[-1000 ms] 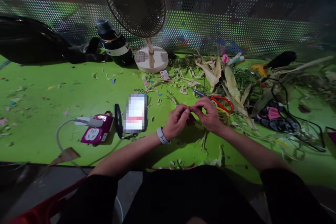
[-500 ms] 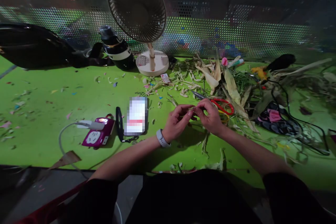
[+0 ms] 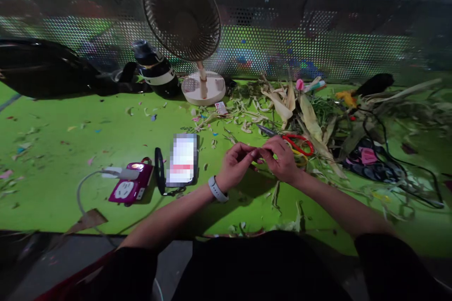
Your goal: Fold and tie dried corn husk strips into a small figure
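My left hand (image 3: 237, 164), with a pale watch band (image 3: 217, 189) at its wrist, is closed in a pinch. Against its fingertips, my right hand (image 3: 281, 160) pinches too. Whatever lies between the fingers is too small and dark to make out. Just beyond my right hand lie red-handled scissors (image 3: 299, 144), their blades partly behind the fingers. Dry corn husks (image 3: 310, 120) and shredded plant strips are heaped past them. A thin plant strip (image 3: 275, 196) rests on the green table (image 3: 134, 218) below my right hand.
To the left lie a lit phone (image 3: 182, 162) and a magenta power bank (image 3: 130, 183) with a cable. A fan (image 3: 203, 88), a dark bottle (image 3: 158, 75) and a black bag (image 3: 42, 70) stand along the back. A patterned pouch (image 3: 367, 160) with black cords lies right.
The view has shifted slightly. Both hands stay together at about the same place, with the fingertips moving a little. The pale bit seen between them before is now hardly visible.
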Available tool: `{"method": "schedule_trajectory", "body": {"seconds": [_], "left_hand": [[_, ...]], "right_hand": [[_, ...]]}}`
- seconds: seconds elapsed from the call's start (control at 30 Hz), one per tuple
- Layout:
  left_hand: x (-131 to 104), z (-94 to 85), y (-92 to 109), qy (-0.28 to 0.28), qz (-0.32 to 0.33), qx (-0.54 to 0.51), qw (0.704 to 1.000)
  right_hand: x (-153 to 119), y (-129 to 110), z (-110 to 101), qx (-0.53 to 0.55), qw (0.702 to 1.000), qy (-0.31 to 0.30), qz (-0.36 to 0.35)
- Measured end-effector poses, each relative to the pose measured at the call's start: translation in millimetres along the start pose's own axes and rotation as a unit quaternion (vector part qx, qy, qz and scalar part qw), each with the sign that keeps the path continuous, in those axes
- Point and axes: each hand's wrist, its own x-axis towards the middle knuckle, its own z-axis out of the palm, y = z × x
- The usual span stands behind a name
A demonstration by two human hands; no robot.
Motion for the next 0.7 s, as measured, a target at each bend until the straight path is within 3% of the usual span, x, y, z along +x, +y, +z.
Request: {"method": "schedule_trajectory", "body": {"seconds": [0.2,0.4,0.5,0.7], "left_hand": [[6.3,-4.3,3.6,0.006,-0.088,-0.078,0.993],[9.1,-7.7,8.9,0.003,-0.184,-0.131,0.974],[7.3,-6.4,8.9,-0.007,-0.161,-0.087,0.983],[2.3,-1.9,8.7,-0.015,-0.061,0.042,0.997]], "right_hand": [[0.0,6.3,-3.0,-0.004,0.998,-0.064,0.004],[3.7,14.6,-4.5,-0.173,0.973,-0.102,-0.11],[2.5,15.3,-2.6,-0.209,0.965,-0.115,-0.109],[0.4,8.1,-0.6,-0.147,0.983,-0.104,0.016]]}}
